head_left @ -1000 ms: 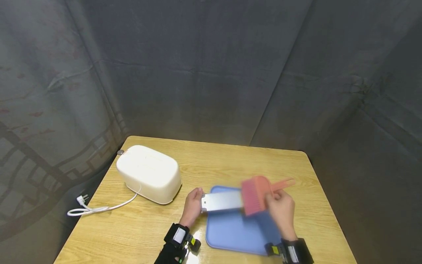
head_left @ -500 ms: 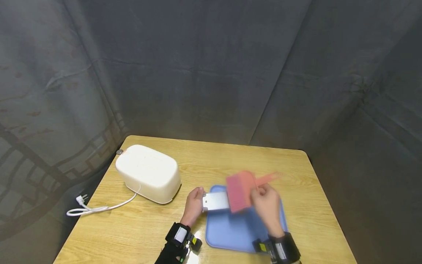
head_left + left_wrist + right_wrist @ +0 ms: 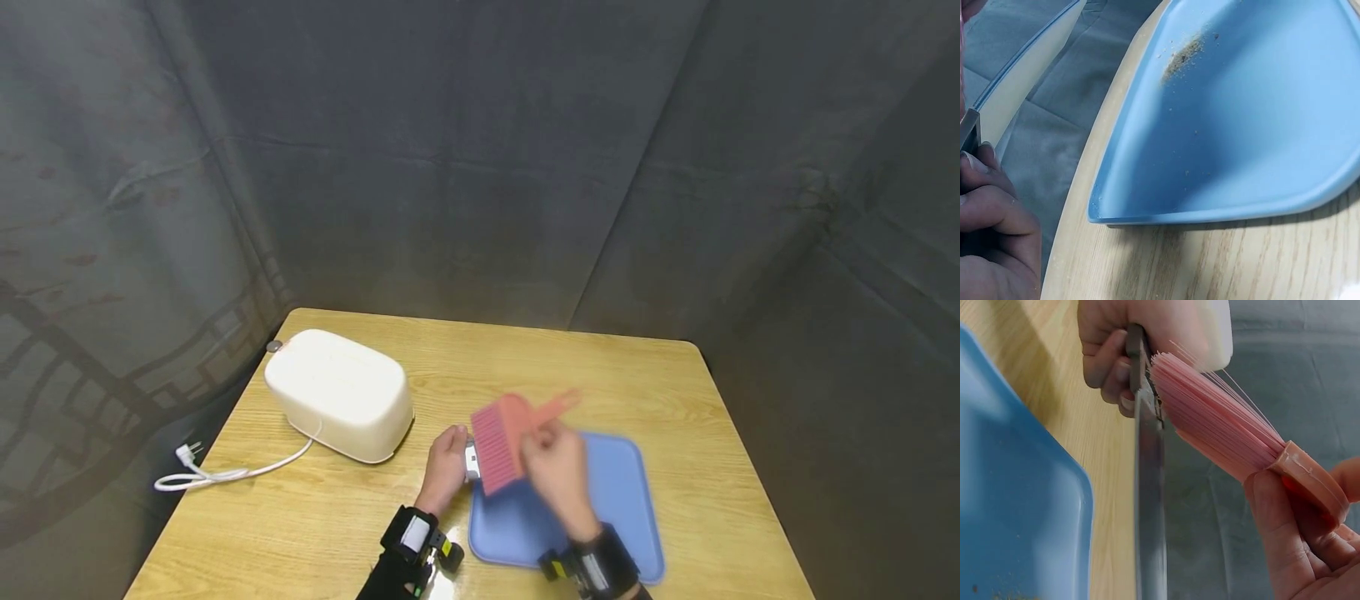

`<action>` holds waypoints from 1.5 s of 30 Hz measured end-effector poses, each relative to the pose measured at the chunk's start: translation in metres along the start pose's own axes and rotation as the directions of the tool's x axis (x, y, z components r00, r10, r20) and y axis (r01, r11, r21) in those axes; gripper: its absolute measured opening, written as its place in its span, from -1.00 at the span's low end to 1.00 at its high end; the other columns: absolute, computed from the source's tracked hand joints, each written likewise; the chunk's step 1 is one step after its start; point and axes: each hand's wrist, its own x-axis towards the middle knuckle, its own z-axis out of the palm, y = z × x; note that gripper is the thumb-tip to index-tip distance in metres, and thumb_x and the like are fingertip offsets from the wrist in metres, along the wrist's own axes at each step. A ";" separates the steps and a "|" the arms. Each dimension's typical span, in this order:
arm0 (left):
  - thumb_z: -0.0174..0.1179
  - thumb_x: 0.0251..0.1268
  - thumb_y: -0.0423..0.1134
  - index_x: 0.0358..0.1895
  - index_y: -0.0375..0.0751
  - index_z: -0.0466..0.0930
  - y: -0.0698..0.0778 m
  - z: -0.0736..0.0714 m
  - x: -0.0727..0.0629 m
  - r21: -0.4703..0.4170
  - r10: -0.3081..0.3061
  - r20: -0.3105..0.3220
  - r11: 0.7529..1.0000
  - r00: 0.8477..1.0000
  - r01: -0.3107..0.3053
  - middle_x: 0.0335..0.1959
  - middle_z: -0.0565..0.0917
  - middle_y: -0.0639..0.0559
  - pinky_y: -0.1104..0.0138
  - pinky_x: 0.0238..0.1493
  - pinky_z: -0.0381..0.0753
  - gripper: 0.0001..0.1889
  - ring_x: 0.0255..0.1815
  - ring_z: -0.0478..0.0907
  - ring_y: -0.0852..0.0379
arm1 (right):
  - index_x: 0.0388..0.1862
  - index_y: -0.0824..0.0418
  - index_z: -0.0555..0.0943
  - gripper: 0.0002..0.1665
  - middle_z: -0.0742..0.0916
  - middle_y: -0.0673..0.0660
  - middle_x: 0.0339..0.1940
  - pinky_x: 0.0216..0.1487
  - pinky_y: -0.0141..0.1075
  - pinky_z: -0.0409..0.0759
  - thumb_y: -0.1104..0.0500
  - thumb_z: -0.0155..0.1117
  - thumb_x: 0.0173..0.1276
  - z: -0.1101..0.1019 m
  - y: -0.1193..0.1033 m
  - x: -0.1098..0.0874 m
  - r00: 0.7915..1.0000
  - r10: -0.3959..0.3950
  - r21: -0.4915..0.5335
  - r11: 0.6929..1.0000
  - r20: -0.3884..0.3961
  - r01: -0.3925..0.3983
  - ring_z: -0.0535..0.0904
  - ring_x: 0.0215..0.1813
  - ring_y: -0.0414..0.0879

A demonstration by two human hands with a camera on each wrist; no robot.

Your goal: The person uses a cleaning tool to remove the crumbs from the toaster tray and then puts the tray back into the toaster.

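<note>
My left hand [image 3: 444, 467] grips the end of a flat metal crumb tray [image 3: 1149, 506], held up above the left side of a blue plastic tray [image 3: 622, 500]. In my right hand [image 3: 558, 471] is a pink-bristled brush [image 3: 498, 442], pinched at its coral base. Its bristles reach the crumb tray's end beside my left fingers in the right wrist view. From the head, the brush hides most of the crumb tray. Brown crumbs [image 3: 1184, 59] lie in the blue tray, with finer specks scattered around them.
A cream toaster-like appliance [image 3: 341, 387] stands at the table's left, its white cord [image 3: 240, 475] and plug [image 3: 186, 454] running to the left edge. A small round metallic object [image 3: 273, 346] sits at the back left edge. Grey cloth [image 3: 450, 167] hangs behind the wooden table.
My right hand has swept the brush leftward along the crumb tray, from its far end to near my left fingers. The left hand and the crumb tray have stayed almost still.
</note>
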 end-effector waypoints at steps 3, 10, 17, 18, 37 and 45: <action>-0.13 0.71 -0.17 -0.26 -0.33 0.60 0.001 0.000 0.000 0.008 0.013 0.002 1.000 1.000 -0.013 -0.36 0.63 -0.13 0.29 -0.15 0.48 -0.61 -0.29 0.54 0.06 | -0.05 0.43 0.70 -0.75 0.78 0.21 -0.46 -0.63 -0.33 0.56 0.41 0.31 0.29 0.005 0.002 -0.001 1.000 -0.019 0.000 1.000 -0.007 0.019 0.57 -0.61 -0.21; -0.12 0.70 -0.18 -0.27 -0.34 0.58 0.000 0.000 0.000 -0.005 -0.001 0.003 1.000 1.000 0.001 -0.38 0.62 -0.18 0.30 -0.19 0.49 -0.61 -0.32 0.54 0.06 | -0.05 0.46 0.69 -0.74 0.79 0.26 -0.43 -0.64 -0.34 0.55 0.40 0.33 0.29 0.010 0.010 -0.002 1.000 -0.019 -0.020 1.000 -0.018 0.019 0.57 -0.62 -0.22; -0.11 0.70 -0.17 -0.27 -0.36 0.59 -0.001 0.000 -0.001 -0.001 0.002 0.004 1.000 1.000 -0.002 -0.44 0.59 -0.06 0.34 -0.30 0.48 -0.60 -0.42 0.49 0.17 | -0.03 0.47 0.68 -0.72 0.79 0.28 -0.41 -0.63 -0.34 0.53 0.39 0.34 0.28 0.003 0.017 0.000 0.999 -0.014 -0.060 0.998 -0.034 0.012 0.54 -0.62 -0.20; -0.11 0.70 -0.18 -0.28 -0.36 0.59 -0.001 0.001 -0.001 -0.003 0.006 0.001 1.000 1.000 -0.006 -0.45 0.58 -0.03 0.34 -0.31 0.48 -0.60 -0.42 0.48 0.17 | -0.03 0.47 0.68 -0.72 0.78 0.28 -0.41 -0.63 -0.34 0.53 0.39 0.34 0.28 0.001 0.019 0.000 0.999 -0.013 -0.065 0.998 -0.036 0.010 0.54 -0.62 -0.20; -0.11 0.70 -0.15 -0.29 -0.38 0.55 0.004 0.002 -0.001 -0.019 0.013 0.003 1.000 1.000 -0.013 -0.45 0.53 -0.02 0.34 -0.30 0.45 -0.59 -0.39 0.46 0.16 | -0.02 0.42 0.68 -0.73 0.80 0.32 -0.33 -0.58 -0.31 0.59 0.36 0.34 0.31 -0.023 0.029 0.008 0.997 0.055 -0.086 0.994 -0.061 -0.060 0.61 -0.57 -0.16; -0.14 0.71 -0.15 -0.27 -0.38 0.57 0.004 0.000 -0.002 0.009 -0.004 0.003 1.000 1.000 0.004 -0.43 0.54 -0.02 0.32 -0.28 0.45 -0.58 -0.38 0.47 0.15 | 0.00 0.45 0.67 -0.72 0.79 0.31 -0.35 -0.58 -0.31 0.56 0.35 0.32 0.34 -0.033 0.032 0.008 0.995 0.079 -0.080 0.993 -0.066 -0.084 0.57 -0.58 -0.17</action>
